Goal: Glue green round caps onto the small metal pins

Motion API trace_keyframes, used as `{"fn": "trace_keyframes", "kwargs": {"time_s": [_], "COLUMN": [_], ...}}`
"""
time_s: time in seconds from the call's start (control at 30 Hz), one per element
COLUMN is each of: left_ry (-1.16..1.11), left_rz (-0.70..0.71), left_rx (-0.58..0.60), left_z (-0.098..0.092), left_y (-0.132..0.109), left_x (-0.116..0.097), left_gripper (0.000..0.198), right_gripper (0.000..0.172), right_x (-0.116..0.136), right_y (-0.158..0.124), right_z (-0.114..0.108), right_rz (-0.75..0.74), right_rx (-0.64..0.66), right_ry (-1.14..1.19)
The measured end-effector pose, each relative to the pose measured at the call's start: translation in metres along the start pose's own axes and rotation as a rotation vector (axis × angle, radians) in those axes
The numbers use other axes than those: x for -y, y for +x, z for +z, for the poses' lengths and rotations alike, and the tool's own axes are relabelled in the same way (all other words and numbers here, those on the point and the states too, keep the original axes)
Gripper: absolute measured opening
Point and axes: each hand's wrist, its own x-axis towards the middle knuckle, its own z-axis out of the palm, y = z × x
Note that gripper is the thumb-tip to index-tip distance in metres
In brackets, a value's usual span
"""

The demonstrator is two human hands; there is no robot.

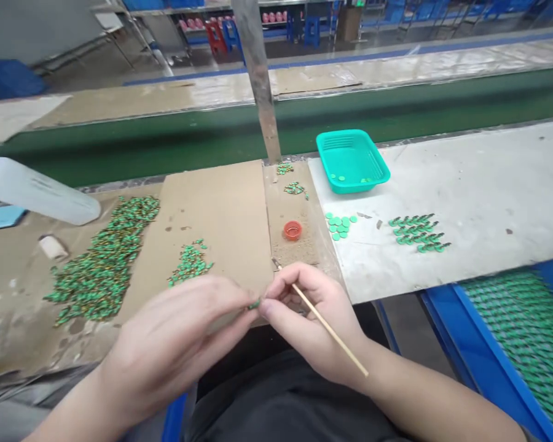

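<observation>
My left hand (175,337) is closed in a pinch on a small green piece (254,304) at the front edge of the table. The thumb and fingertips of my right hand (317,322) meet that piece from the other side. A thin wooden brush (332,334) with a dark tip lies across my right hand, held by its fingers and pointing up-left. Beyond the hands stands a small red cap-like dish (292,231). Left of it, a small heap of green and gold pieces (191,264) rests on cardboard (221,209).
A large pile of green-gold pieces (110,261) spreads at left, near a white plastic bottle (50,193). Right are a teal basket (381,177), flat green discs (338,227) and rows of discs with upright pieces (419,233). A blue tray (470,337) holds many more. A metal post (260,80) rises behind.
</observation>
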Motion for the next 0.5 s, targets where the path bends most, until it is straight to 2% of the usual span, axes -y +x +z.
{"fn": "trace_keyframes", "kwargs": {"time_s": [0.1,0.2,0.3,0.43,0.5], "left_ry": [-0.171,-0.430,-0.658,-0.652,-0.588], "left_rz": [-0.042,-0.242,-0.384,-0.355,-0.376], "left_rx": [-0.041,-0.138,-0.226,-0.253,-0.270], "left_z": [0.021,0.051,0.080,0.096,0.094], "left_y": [-0.004,-0.022,-0.043,-0.064,-0.069], "left_x": [-0.010,-0.022,-0.035,-0.038,-0.033], "left_gripper": [0.010,0.018,0.019,0.029,0.030], "right_gripper": [0.041,0.048,0.049,0.047,0.035], "right_x": [-0.003,-0.008,-0.014,-0.019,-0.020], "right_y": [-0.008,-0.020,-0.030,-0.037,-0.038], "right_z": [-0.008,-0.020,-0.025,-0.026,-0.032], "right_rz": [0.136,0.252,0.306,0.343,0.308], "right_rx": [0.012,0.060,0.037,0.032,0.040], "right_ry": [0.230,0.460,0.563,0.548,0.436]}}
